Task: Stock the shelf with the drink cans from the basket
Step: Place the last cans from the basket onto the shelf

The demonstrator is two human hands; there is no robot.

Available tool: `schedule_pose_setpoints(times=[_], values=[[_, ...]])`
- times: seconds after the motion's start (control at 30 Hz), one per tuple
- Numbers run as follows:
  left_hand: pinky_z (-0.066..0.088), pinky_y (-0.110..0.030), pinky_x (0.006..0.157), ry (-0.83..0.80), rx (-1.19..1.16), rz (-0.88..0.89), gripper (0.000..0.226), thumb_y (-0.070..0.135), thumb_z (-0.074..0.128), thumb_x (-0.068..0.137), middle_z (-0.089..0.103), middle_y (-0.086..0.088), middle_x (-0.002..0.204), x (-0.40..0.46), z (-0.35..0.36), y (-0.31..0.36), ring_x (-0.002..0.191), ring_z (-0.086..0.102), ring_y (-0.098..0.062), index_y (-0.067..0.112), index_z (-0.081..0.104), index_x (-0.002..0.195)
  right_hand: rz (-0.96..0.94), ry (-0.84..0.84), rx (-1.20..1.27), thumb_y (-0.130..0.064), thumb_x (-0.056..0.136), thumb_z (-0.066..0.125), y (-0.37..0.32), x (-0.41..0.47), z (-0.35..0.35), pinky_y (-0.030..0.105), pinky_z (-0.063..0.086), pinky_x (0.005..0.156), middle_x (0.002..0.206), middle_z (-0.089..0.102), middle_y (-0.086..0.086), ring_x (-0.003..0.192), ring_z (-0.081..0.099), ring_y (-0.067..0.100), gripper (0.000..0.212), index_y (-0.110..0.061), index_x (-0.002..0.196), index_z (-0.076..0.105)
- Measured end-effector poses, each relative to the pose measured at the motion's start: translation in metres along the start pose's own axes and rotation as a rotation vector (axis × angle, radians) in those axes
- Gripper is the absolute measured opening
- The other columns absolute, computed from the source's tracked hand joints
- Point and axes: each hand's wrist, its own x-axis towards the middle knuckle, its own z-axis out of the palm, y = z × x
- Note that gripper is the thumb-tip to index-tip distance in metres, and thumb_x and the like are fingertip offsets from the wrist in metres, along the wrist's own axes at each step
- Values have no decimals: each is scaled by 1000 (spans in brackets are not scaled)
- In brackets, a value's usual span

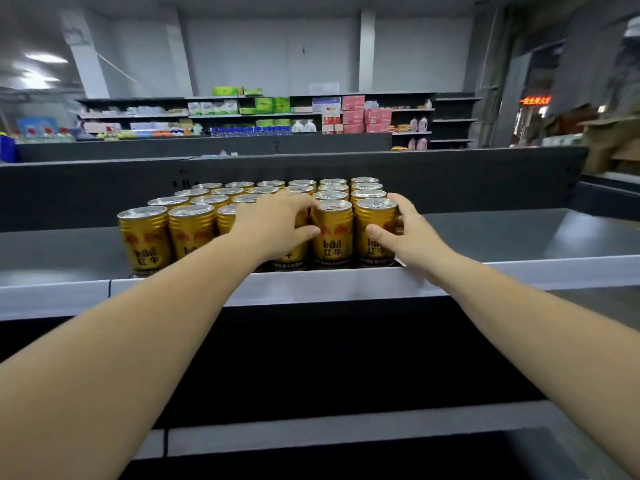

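Observation:
Several gold drink cans with red bull logos stand in rows on the grey top shelf (519,237). My left hand (273,223) is wrapped around a front-row can that it mostly hides, its thumb touching the neighbouring front can (333,233). My right hand (405,230) grips the rightmost front can (374,230), thumb on its face and fingers behind it. Both cans stand upright on the shelf behind its front lip (311,282). The basket is not in view.
The shelf runs bare to the right of the cans and a little to their left. A dark back panel (450,181) rises behind the rows. A lower shelf edge (346,434) lies beneath my arms. Stocked store shelves (277,112) fill the background.

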Motion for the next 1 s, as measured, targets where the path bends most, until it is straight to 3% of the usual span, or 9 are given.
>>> schedule_pose_setpoints(times=[0.23,0.37,0.47,0.57,0.63,0.7,0.77,0.87,1.0], values=[[40,-54,95,76,-23,-85,33,52,55,86,54,0,126,11,8,11,118,49,-27,34,53,114,26,-65,-59,-31,91,61,-5,3,-7,40,42,106,149,39,2,133,41,22,73,-25,150,18],[42,-39,96,177,-331,-20,35,46,50,91,57,-1,127,8,-12,-8,118,52,-20,27,56,120,35,-53,29,-46,90,54,-3,8,-9,41,33,109,157,26,2,141,32,23,81,-28,152,6],[42,-34,85,467,-460,-186,34,40,42,97,59,1,105,-13,-40,-55,103,55,-18,16,58,115,91,85,266,-64,90,35,-4,24,-10,48,29,114,157,26,1,142,30,24,74,-29,151,13],[37,-36,81,621,-591,-520,40,47,30,98,56,-3,93,-39,-45,-118,101,52,-27,17,55,104,248,173,481,-70,89,22,0,42,-8,46,26,115,156,30,0,142,30,24,75,-25,149,24],[33,-36,93,568,-713,-768,53,52,23,97,58,-4,119,-47,-38,-145,117,47,-24,17,52,124,368,158,586,-79,82,21,7,52,-6,49,24,116,158,27,2,143,28,27,87,-25,150,22],[30,-40,103,488,-776,-880,62,55,21,97,48,-7,141,-47,-30,-156,129,41,-25,15,42,138,447,88,649,-86,73,22,10,59,-3,53,31,112,154,36,4,138,39,30,100,-23,150,22],[31,-40,103,411,-790,-896,62,55,20,97,47,-7,139,-43,-24,-153,129,42,-26,14,38,141,460,31,682,-88,70,22,10,62,2,53,42,103,138,57,5,121,57,30,102,-20,145,36],[38,-43,100,383,-840,-857,59,50,22,97,53,-9,127,-36,-17,-147,117,50,-27,10,42,136,411,26,682,-83,77,18,3,63,9,48,50,92,106,73,4,100,67,28,85,-24,120,61],[49,-46,87,455,-860,-771,56,42,31,93,59,-28,116,-32,-1,-157,106,58,-40,-4,51,119,420,56,724,-83,78,20,1,62,12,48,51,92,102,76,4,100,69,29,84,-24,117,65]])
